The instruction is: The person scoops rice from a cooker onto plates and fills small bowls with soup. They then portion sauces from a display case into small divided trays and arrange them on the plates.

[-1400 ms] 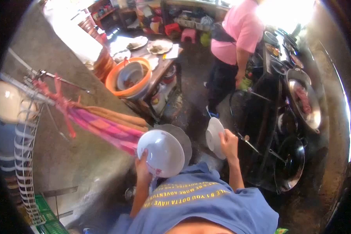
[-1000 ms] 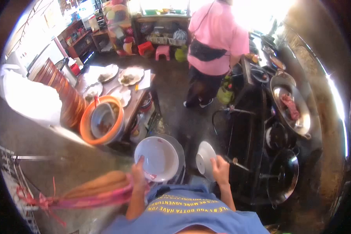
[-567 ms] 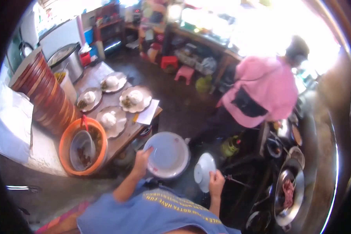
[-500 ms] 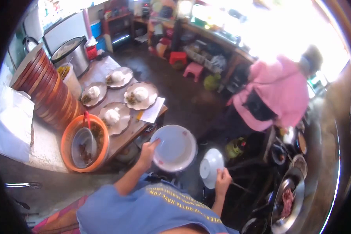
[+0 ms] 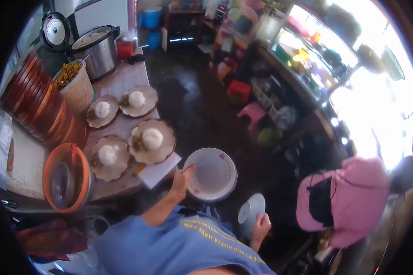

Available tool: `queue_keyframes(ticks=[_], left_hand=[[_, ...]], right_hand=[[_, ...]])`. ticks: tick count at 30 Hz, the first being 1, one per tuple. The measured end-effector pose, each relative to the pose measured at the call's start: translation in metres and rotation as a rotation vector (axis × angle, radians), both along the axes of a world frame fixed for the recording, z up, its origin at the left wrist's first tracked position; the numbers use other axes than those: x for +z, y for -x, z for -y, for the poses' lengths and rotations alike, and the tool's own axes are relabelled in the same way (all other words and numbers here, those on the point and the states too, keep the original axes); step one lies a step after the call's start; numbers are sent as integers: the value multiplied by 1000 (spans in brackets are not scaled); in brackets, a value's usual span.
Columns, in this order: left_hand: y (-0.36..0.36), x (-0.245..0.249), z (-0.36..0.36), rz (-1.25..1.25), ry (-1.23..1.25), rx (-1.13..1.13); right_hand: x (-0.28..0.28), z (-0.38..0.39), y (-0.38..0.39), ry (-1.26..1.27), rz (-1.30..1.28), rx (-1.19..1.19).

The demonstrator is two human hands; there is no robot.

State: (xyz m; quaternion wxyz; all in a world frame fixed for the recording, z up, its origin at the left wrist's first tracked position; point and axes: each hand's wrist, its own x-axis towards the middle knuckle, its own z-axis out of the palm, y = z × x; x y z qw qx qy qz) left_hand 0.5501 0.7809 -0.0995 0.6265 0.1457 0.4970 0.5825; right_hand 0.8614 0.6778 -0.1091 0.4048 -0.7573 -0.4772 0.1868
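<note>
My left hand (image 5: pixel 183 182) is closed on the rim of a large white bowl (image 5: pixel 211 176), which has small red marks inside. Its thumb lies over the edge, and no food shows in the bowl. To the right, a small white dish (image 5: pixel 250 210) hangs tilted with its underside showing. The fingers of my right hand (image 5: pixel 261 224) pinch it at the near rim. Both are held in front of my blue shirt, with a gap between them. Beyond the left hand, several wavy-edged plates (image 5: pixel 163 151) with rice and greens stand on the table.
An orange basin (image 5: pixel 47 176), stacked brown woven holders (image 5: pixel 46 103), a tub of yellow food (image 5: pixel 69 75) and a rice cooker (image 5: pixel 96 55) stand left. A person in pink (image 5: pixel 362 197) bends close on the right. A pink stool (image 5: pixel 253 113) stands on the floor.
My view has turned, so the table shows fuller and the pan with meat has left view. The person in pink appears lower and nearer. Both hands keep their hold.
</note>
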Motion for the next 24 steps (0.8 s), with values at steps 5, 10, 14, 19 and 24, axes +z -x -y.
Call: queue_keyframes(ticks=[5, 10, 14, 19, 24], left_hand=[[-22, 2, -91, 117, -43, 288], [-1, -7, -135, 65, -49, 686], [34, -27, -179, -7, -17, 871], [80, -33, -265, 63, 12, 982], [137, -25, -344, 44, -25, 1219]], right_hand=[[39, -194, -26, -90, 129, 310], [50, -357, 6, -118, 104, 625], [41, -461, 57, -91, -15, 787], [20, -570, 124, -5, -226, 955], [26, -666, 198, 35, -288, 1203]])
